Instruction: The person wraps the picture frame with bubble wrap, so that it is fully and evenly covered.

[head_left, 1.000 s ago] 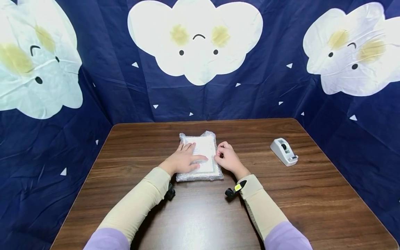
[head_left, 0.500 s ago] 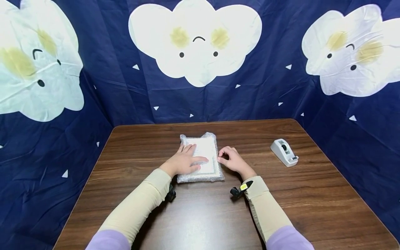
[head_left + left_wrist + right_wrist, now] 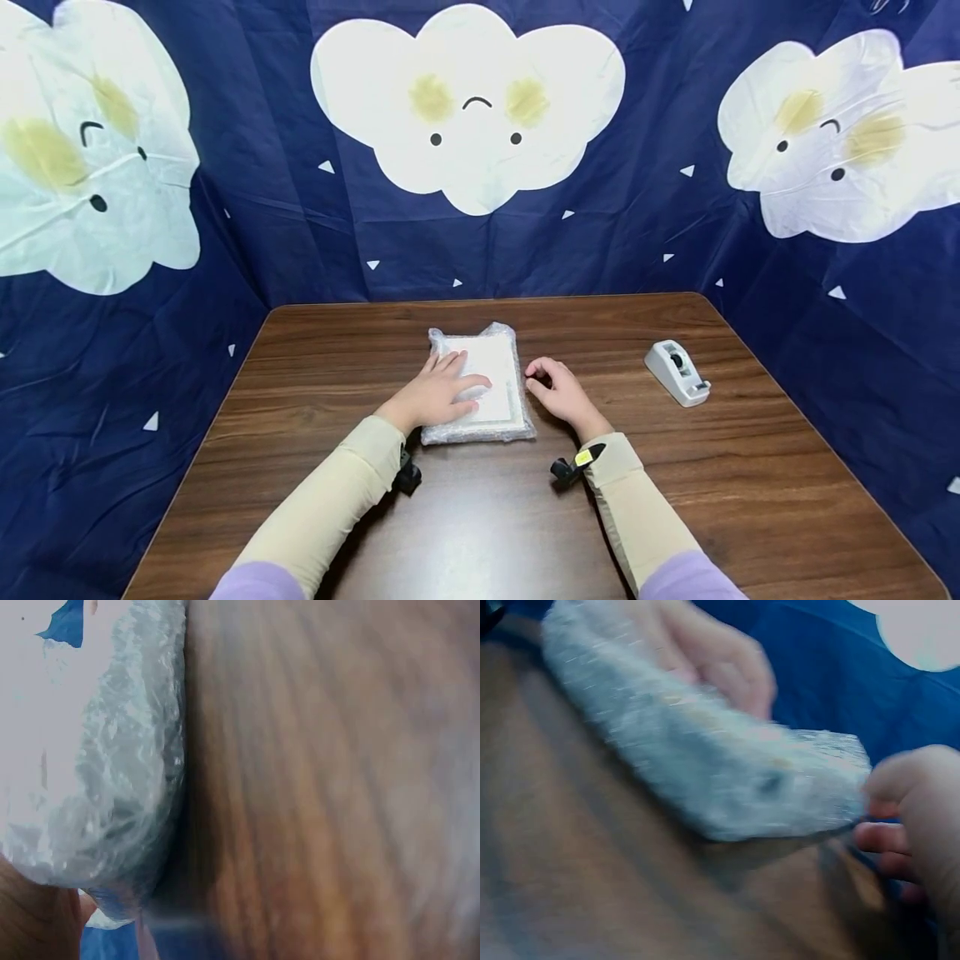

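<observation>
A flat, white rectangular thing in clear bubble wrap lies on the table. My left hand rests on its left part with fingers spread, touching the top. Beside the package's right edge is my right hand, fingers loosely curled and thumb apart from the forefinger, with nothing seen between them. The right wrist view, which is blurred, has the wrapped package on its edge side and the right hand's fingertips close by its corner. In the left wrist view, bubble wrap fills the left side.
A white tape dispenser stands on the right of the brown wood-grain table. Dark blue cloth with white clouds hangs around the table's back and sides.
My right hand has moved off the package's right edge, a little to the right, and its fingers have parted slightly. The left hand has stayed on the package.
</observation>
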`<state>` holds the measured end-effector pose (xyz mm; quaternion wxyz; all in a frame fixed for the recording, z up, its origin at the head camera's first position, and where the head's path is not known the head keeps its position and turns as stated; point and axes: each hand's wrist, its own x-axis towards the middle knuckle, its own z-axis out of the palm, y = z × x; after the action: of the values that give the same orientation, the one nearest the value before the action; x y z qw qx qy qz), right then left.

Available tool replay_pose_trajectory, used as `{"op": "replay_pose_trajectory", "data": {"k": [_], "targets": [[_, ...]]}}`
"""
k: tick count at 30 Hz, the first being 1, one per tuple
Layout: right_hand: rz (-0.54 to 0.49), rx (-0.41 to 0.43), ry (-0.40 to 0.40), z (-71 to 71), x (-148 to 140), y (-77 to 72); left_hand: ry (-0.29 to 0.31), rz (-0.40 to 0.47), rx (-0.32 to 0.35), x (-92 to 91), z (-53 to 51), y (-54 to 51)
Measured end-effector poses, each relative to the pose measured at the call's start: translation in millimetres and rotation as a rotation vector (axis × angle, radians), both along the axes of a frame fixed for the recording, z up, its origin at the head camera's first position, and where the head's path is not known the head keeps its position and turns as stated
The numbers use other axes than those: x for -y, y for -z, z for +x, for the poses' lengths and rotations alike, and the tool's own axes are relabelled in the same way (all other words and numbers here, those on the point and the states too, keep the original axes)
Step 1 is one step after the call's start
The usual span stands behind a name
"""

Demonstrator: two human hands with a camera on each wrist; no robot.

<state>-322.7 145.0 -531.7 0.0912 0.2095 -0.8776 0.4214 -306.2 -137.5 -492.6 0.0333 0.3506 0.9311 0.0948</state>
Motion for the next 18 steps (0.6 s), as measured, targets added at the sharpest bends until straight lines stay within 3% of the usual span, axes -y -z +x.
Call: {"op": "replay_pose_trajectory", "data": {"k": [5, 10, 18], "targets": [[0.104, 0.069, 0.118, 4.9, 21, -5.4, -0.019, 0.041, -0.011, 1.6, -1.6, 3.7], [0.196, 0.128, 0.183, 6.5, 34, -7.0, -0.041, 0.050, -0.014, 1.5, -4.4, 6.1], [0.162, 0.151, 0.166, 1.4, 38, -9.6, -0.114, 0.119, 0.020, 3.4, -8.4, 7.5]]}}
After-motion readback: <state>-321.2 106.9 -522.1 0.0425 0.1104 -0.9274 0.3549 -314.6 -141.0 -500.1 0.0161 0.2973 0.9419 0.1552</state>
